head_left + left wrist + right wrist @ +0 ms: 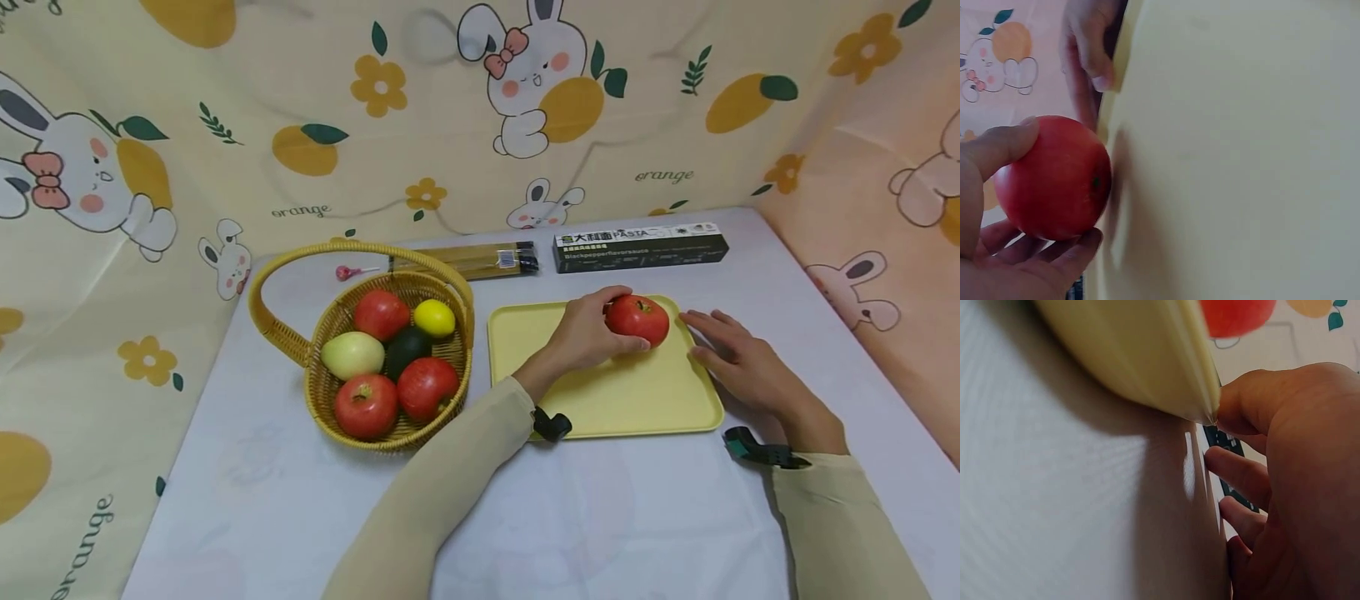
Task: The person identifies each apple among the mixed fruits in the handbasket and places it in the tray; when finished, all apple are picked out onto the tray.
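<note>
My left hand (pixel 587 335) grips a red apple (pixel 637 322) over the right part of a pale yellow tray (pixel 615 408). In the left wrist view, thumb and fingers wrap the apple (pixel 1057 181) from opposite sides, and its shadow falls on the tray. Whether it touches the tray I cannot tell. At the tray's right edge is my right hand (pixel 750 367), fingers extended and slightly bent. The right wrist view shows its thumb (pixel 1244 400) against the tray's rim (pixel 1200 375), with the other fingers spread near the tabletop.
Left of the tray stands a wicker basket (pixel 318 408) with a tall handle, holding several fruits, red, yellow, pale green and dark green. Behind lie a dark pasta box (pixel 641 250), a brown barcoded packet (pixel 465 261) and a small pink-headed item (pixel 345 272). Printed cloth backs the table.
</note>
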Available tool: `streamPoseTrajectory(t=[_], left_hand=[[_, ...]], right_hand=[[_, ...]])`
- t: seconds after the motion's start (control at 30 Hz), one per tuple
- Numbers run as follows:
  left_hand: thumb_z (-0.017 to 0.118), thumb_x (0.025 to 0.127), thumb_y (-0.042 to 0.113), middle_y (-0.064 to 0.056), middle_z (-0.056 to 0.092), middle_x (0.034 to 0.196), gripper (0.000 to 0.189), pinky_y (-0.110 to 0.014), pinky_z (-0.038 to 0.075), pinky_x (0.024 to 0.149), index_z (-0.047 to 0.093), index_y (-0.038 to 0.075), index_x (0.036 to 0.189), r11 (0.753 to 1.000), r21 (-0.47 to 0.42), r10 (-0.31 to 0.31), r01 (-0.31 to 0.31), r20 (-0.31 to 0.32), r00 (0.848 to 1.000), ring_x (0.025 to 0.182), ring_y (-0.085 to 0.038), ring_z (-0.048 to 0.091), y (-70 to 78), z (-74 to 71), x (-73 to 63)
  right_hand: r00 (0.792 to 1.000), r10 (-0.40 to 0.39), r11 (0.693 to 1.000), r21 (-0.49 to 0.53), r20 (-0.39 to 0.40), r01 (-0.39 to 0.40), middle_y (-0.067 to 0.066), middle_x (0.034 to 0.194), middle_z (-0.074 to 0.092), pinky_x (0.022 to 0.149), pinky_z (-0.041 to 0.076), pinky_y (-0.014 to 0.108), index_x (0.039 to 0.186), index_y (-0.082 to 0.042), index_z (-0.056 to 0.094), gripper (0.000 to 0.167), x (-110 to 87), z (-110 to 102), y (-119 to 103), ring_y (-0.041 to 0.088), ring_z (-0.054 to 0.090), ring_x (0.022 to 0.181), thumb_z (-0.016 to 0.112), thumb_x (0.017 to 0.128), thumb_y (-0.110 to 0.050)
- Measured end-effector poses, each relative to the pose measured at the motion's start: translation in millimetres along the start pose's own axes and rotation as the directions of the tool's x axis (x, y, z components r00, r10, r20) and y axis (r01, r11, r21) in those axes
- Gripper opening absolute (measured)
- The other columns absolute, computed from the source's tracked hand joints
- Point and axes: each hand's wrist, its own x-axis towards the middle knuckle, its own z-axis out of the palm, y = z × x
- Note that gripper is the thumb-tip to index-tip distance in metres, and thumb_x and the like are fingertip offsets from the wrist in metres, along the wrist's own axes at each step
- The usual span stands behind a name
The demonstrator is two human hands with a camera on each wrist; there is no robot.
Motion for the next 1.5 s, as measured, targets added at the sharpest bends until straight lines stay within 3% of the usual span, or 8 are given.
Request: streamPoseTrajectory(t=[0.27, 0.47, 0.77, 1.03, 1.23, 1.37, 1.5], left_hand=[[0.096, 0.086, 0.025, -0.003, 0.068, 0.148, 0.083, -0.022, 0.057, 0.105, 0.056, 0.015, 0.158, 0.999, -0.049, 0.015, -0.016, -0.020, 1.000, 0.127, -0.016, 0.065, -8.2, 5.1, 10.9], [0.099, 0.083, 0.023, -0.002, 0.068, 0.149, 0.087, -0.023, 0.056, 0.107, 0.055, 0.018, 0.159, 0.997, -0.079, -0.007, 0.006, -0.014, 1.000, 0.130, -0.017, 0.068, -13.6, 5.3, 13.6], [0.099, 0.083, 0.027, -0.004, 0.062, 0.159, 0.100, -0.022, 0.056, 0.107, 0.046, 0.016, 0.167, 0.998, -0.044, -0.046, 0.044, -0.044, 0.998, 0.132, -0.018, 0.069, -10.2, 1.9, 1.0], [0.095, 0.087, 0.030, 0.001, 0.058, 0.164, 0.091, -0.030, 0.058, 0.110, 0.050, 0.021, 0.165, 0.999, -0.049, -0.004, 0.003, -0.027, 1.000, 0.140, -0.024, 0.067, 15.3, -21.9, -35.8], [0.095, 0.088, 0.022, -0.004, 0.062, 0.160, 0.085, -0.021, 0.054, 0.112, 0.054, 0.016, 0.162, 0.979, -0.185, 0.097, -0.092, 0.022, 0.995, 0.142, -0.020, 0.065, 27.1, -45.2, -75.7], [0.094, 0.089, 0.018, 0.000, 0.062, 0.160, 0.080, -0.019, 0.050, 0.115, 0.056, 0.016, 0.160, 0.954, -0.271, 0.154, -0.129, 0.071, 0.986, 0.143, -0.008, 0.061, 29.4, -65.5, -107.4], [0.092, 0.089, 0.014, 0.000, 0.062, 0.160, 0.078, -0.026, 0.050, 0.119, 0.057, 0.012, 0.159, 0.934, -0.318, 0.206, -0.165, 0.101, 0.973, 0.144, -0.008, 0.060, 22.2, -87.3, -137.3]], right_hand=[[1.000, -0.018, 1.000, -0.009, 0.005, 0.018, 0.027, 0.179, 0.023, 0.112, 0.019, 0.094, 0.175, -0.021, 0.028, 0.071, 4.4, 1.8, -6.4, 0.054, 0.001, 0.168, 0.056, 0.114, -0.043], [1.000, -0.020, 1.000, -0.024, 0.008, 0.020, 0.028, 0.178, 0.025, 0.112, 0.020, 0.093, 0.175, -0.019, 0.028, 0.071, 6.4, 2.2, -9.6, 0.055, 0.003, 0.167, 0.056, 0.114, -0.041], [1.000, -0.017, 1.000, -0.014, 0.006, 0.018, 0.027, 0.178, 0.024, 0.114, 0.019, 0.093, 0.175, -0.019, 0.029, 0.071, 8.4, 5.8, -9.8, 0.054, 0.002, 0.168, 0.057, 0.113, -0.041], [1.000, -0.009, 1.000, -0.017, 0.004, 0.010, 0.028, 0.178, 0.023, 0.113, 0.020, 0.093, 0.175, -0.019, 0.028, 0.072, 5.6, 3.6, -7.9, 0.054, 0.001, 0.168, 0.056, 0.113, -0.044], [1.000, -0.001, 1.000, -0.020, -0.001, 0.000, 0.029, 0.177, 0.025, 0.112, 0.021, 0.093, 0.175, -0.019, 0.028, 0.073, 2.7, 4.5, -7.1, 0.054, 0.001, 0.168, 0.057, 0.113, -0.044], [1.000, -0.009, 1.000, -0.021, -0.016, 0.008, 0.030, 0.177, 0.026, 0.113, 0.021, 0.092, 0.175, -0.018, 0.028, 0.072, 0.6, 4.9, -5.4, 0.054, 0.001, 0.167, 0.057, 0.113, -0.043], [0.999, -0.020, 1.000, -0.025, -0.032, 0.019, 0.030, 0.176, 0.027, 0.113, 0.019, 0.092, 0.174, -0.018, 0.029, 0.071, -1.0, 4.3, -3.8, 0.054, 0.002, 0.167, 0.056, 0.113, -0.042]])
